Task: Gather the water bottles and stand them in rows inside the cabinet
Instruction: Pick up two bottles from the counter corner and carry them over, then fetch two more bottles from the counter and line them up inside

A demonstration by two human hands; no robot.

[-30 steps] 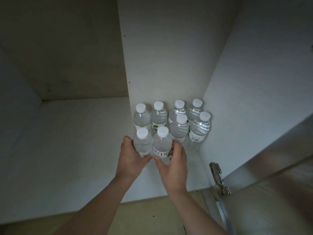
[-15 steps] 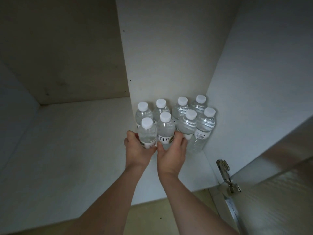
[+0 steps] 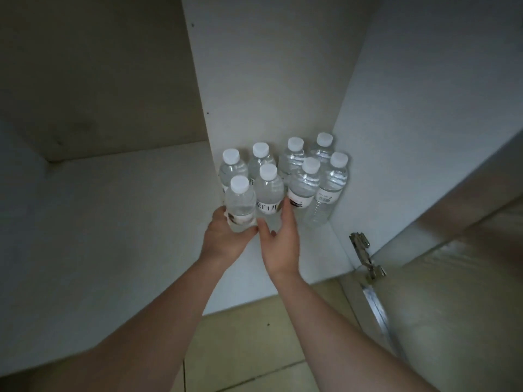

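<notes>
You have a single wide-angle view, worn on your head, looking forward and steeply down into the open cabinet [image 3: 283, 80] from close in front. It faces the right rear corner of the cabinet floor, with your forearms reaching up from the bottom edge and floor tiles [image 3: 240, 349] below.

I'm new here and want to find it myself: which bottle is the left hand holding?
Look in the white cabinet's right corner, where clear white-capped water bottles stand. In the front row, the leftmost bottle is it; alone there, it has the left hand round its base.
</notes>
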